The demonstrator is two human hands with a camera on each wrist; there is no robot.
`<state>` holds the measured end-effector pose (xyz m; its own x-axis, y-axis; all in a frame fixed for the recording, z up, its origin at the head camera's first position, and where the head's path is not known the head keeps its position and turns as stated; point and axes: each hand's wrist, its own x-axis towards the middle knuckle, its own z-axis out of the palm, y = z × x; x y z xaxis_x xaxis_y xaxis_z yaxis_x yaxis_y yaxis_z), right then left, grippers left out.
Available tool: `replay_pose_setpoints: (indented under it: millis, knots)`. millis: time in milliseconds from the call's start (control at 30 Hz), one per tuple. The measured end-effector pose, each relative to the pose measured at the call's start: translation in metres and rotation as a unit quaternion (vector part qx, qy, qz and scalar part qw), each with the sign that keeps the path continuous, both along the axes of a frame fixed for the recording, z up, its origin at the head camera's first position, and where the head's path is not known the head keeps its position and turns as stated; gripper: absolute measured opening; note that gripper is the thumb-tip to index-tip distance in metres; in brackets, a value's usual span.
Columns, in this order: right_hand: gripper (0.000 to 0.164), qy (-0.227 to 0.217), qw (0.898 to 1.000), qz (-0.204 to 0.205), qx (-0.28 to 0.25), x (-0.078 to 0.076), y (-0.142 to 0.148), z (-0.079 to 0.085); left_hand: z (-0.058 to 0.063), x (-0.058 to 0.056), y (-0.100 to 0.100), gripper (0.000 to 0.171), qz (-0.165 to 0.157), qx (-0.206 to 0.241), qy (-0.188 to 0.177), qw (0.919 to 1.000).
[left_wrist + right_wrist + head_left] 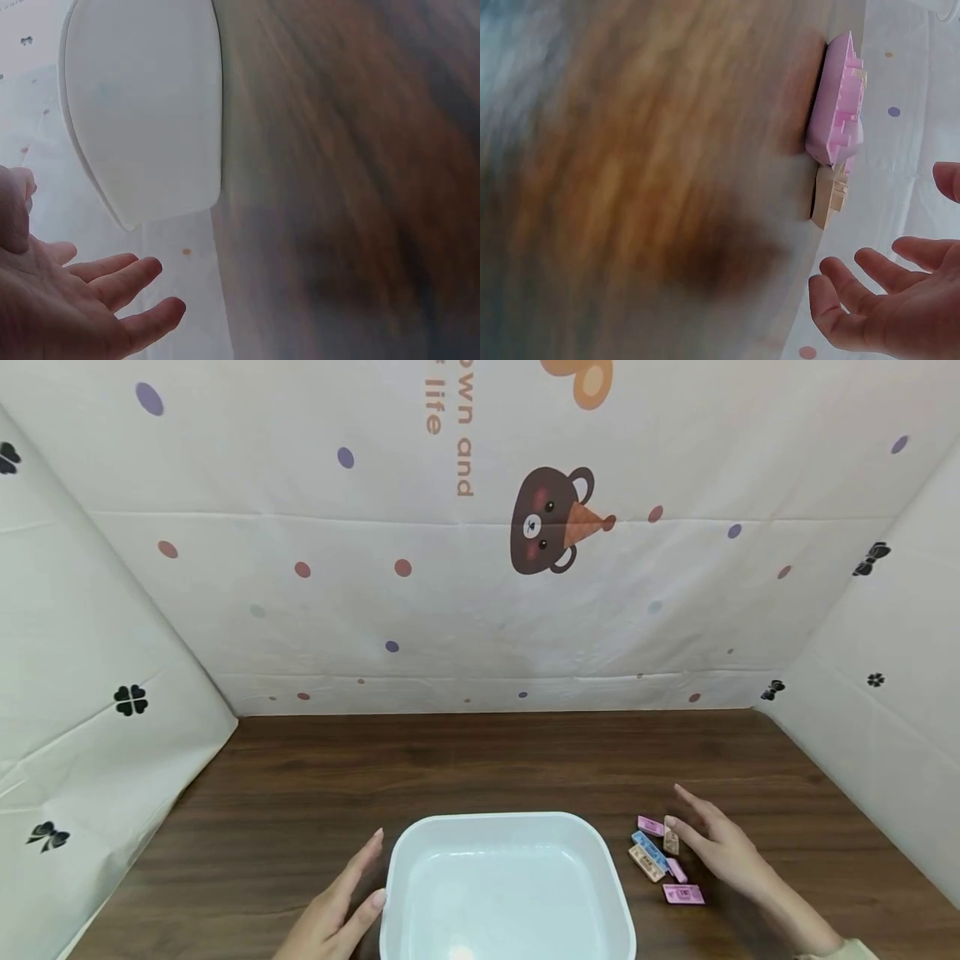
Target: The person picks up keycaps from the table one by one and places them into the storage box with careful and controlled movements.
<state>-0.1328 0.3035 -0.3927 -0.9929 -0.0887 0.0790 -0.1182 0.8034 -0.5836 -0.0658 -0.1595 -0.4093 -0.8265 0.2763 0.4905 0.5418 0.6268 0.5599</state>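
A white rectangular tray (507, 825) stands at the front middle of the table. My left hand (337, 906) is beside its left side, fingers extended, thumb tip right at the rim. In the left wrist view that hand (97, 300) holds nothing and the tray (142, 112) is beyond it. To the tray's right lie several small plastic toy boats: pink (683, 894), blue (649, 850) and beige (647, 862). My right hand (723, 847) hovers at their right side, fingers spread, thumb tip overlapping a beige boat (671, 838). The right wrist view shows a pink boat (835, 105) near the loosely bent fingers.
The dark wood table (480, 760) is enclosed by white cloth walls at the back (450, 610), left (75, 652) and right (900, 710), printed with dots, clovers, bows and a bear.
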Motion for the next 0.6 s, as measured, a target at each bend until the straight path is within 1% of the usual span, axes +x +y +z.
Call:
replay_pose_setpoints:
  millis: [67, 167, 200, 267, 333, 433, 467, 533, 600]
  knots:
    - [0.059, -0.008, 1.000, 0.000, -0.009, -0.0002, -0.0008, -0.0008, -0.0027, -0.0010, 0.0010, 0.064, -0.032, 0.019, -0.004, 0.9993]
    - [0.059, -0.017, 1.000, 0.001, -0.023, -0.0004, -0.0026, -0.0015, -0.0055, -0.0019, 0.0024, 0.062, -0.079, 0.052, -0.027, 0.9952]
    - [0.058, -0.019, 0.999, 0.002, -0.026, -0.0007, -0.0032, -0.0017, -0.0063, -0.0020, 0.0029, 0.061, -0.089, 0.062, -0.038, 0.9933]
    - [0.057, -0.026, 0.999, 0.004, -0.027, -0.0013, -0.0039, -0.0020, -0.0077, -0.0025, 0.0036, 0.060, -0.120, 0.085, -0.063, 0.9871]
    - [0.057, -0.031, 0.999, 0.006, -0.023, -0.0021, -0.0043, -0.0024, -0.0087, -0.0026, 0.0044, 0.058, -0.141, 0.103, -0.086, 0.9808]
    - [0.057, -0.045, 0.999, 0.009, -0.018, -0.0030, -0.0041, -0.0027, -0.0091, -0.0024, 0.0048, 0.056, -0.166, 0.125, -0.128, 0.9698]
    - [0.058, -0.050, 0.998, 0.010, -0.020, -0.0032, -0.0038, -0.0027, -0.0089, -0.0023, 0.0050, 0.056, -0.165, 0.128, -0.137, 0.9684]
    - [0.059, -0.060, 0.998, 0.010, -0.019, -0.0038, -0.0029, -0.0025, -0.0080, -0.0019, 0.0048, 0.055, -0.168, 0.134, -0.167, 0.9624]
    - [0.060, -0.072, 0.997, 0.008, -0.023, -0.0047, -0.0018, -0.0023, -0.0065, -0.0017, 0.0048, 0.055, -0.164, 0.134, -0.189, 0.9590]
